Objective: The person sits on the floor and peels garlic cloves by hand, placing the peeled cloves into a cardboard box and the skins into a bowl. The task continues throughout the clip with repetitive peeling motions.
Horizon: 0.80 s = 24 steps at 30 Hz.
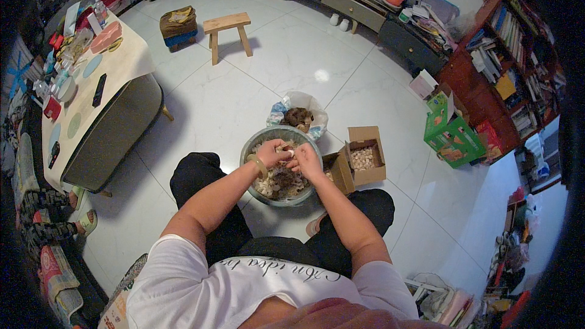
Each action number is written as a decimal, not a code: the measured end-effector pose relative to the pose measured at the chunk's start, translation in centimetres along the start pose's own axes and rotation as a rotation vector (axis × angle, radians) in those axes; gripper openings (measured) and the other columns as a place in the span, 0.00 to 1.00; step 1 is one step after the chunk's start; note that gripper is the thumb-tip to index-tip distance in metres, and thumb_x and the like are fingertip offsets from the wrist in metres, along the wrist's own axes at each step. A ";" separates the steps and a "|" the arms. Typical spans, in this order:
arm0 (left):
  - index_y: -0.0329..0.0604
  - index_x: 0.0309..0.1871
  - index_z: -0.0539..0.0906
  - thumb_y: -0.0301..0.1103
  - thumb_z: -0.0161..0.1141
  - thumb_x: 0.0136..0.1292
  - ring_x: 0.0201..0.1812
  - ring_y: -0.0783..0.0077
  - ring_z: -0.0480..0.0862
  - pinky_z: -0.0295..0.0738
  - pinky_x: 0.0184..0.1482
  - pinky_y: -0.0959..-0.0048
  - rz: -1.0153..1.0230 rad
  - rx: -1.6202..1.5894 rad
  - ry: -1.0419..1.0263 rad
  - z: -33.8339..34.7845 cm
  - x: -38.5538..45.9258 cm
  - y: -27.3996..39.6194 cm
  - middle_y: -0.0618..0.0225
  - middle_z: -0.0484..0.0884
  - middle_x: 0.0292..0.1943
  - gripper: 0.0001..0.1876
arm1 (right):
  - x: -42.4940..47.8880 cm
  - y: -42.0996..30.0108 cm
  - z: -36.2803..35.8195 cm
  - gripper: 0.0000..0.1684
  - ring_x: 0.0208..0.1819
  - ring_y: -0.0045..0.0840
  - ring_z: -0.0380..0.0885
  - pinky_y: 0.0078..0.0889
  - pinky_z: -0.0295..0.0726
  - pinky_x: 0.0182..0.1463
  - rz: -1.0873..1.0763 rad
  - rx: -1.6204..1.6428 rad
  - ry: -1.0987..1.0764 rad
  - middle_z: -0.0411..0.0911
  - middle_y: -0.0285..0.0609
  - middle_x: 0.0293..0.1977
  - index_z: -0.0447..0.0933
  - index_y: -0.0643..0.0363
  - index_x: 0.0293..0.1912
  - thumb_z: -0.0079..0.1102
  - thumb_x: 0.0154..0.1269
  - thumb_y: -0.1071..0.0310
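Note:
My left hand (273, 152), with a pale bangle at its wrist, and my right hand (305, 161) meet over a round plastic basin (260, 197). Between their fingers is a small white piece (290, 152), perhaps a peeled garlic clove; both hands seem to touch it. Pale papery skins (269, 183) and darker root-like scraps fill much of the basin. Just behind the basin stands a bag-lined container (320, 116) with brown matter in it. To the right, an open cardboard box (378, 173) holds many small whitish pieces (363, 159), and a second open carton (342, 173) leans between it and the basin.
A cluttered table (132, 57) stands at the left, and a person's feet in sandals (89, 223) show below it. Farther off are a wooden stool (227, 22) and a covered low seat (178, 25). At the right are a green carton (454, 132) and a bookcase (475, 96).

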<state>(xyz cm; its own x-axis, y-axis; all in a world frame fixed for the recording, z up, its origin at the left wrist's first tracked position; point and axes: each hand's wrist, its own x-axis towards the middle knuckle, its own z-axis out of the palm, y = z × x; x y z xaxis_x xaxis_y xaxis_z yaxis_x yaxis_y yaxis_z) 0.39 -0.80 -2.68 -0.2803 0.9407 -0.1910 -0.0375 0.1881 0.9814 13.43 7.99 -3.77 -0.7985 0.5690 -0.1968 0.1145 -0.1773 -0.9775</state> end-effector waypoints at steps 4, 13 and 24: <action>0.40 0.35 0.74 0.34 0.58 0.50 0.26 0.82 0.73 0.68 0.27 0.84 0.077 0.013 0.002 -0.4 0.7 -1.5 0.72 0.75 0.27 0.11 | 0.1 0.0 0.2 0.08 0.22 0.23 0.74 0.19 0.72 0.20 -0.037 -0.040 0.007 0.69 0.42 0.26 0.58 0.58 0.36 0.39 0.61 0.64; 0.38 0.30 0.75 0.36 0.58 0.49 0.26 0.83 0.70 0.66 0.30 0.81 0.047 0.131 0.048 0.0 -0.2 0.2 0.73 0.74 0.25 0.11 | -0.7 -1.6 0.8 0.07 0.22 0.18 0.72 0.17 0.70 0.20 -0.073 -0.152 0.021 0.68 0.37 0.23 0.61 0.58 0.34 0.40 0.61 0.65; 0.40 0.33 0.74 0.35 0.57 0.51 0.22 0.85 0.69 0.65 0.23 0.84 0.082 -0.042 -0.001 0.2 0.1 0.0 0.75 0.74 0.24 0.10 | 0.1 -0.5 0.7 0.08 0.20 0.15 0.67 0.18 0.70 0.21 -0.076 0.023 0.080 0.67 0.35 0.21 0.63 0.59 0.31 0.40 0.61 0.65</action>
<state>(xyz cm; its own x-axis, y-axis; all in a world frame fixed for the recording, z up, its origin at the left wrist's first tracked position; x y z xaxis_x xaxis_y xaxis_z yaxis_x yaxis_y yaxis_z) 0.59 -0.65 -2.71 -0.2829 0.9528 -0.1103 -0.0551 0.0987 0.9936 12.90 7.59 -3.23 -0.7543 0.6438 -0.1287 0.0413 -0.1491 -0.9880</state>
